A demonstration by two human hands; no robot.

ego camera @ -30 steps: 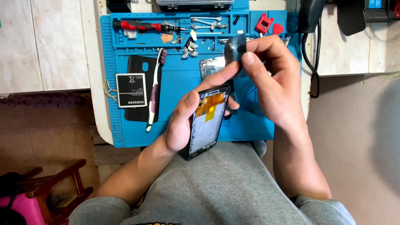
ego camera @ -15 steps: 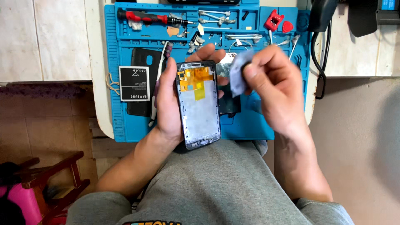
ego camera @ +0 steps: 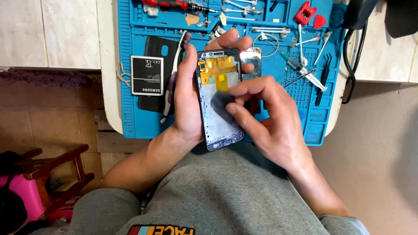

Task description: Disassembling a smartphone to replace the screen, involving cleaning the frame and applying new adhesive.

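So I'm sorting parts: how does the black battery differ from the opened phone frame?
The battery lies flat on the blue mat, untouched; the phone frame is held up in the left hand. The battery is a smaller plain black block; the phone frame is longer and shows orange flex. Both are rectangular.

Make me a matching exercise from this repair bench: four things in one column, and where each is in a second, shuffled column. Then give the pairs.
Things:
1. opened phone
2. battery
3. dark cloth pad
4. black tweezers

Places:
A. right side of the blue mat
B. pinched in the right hand
C. flat on the mat's left side
D. gripped in the left hand

Pairs: 1-D, 2-C, 3-B, 4-A
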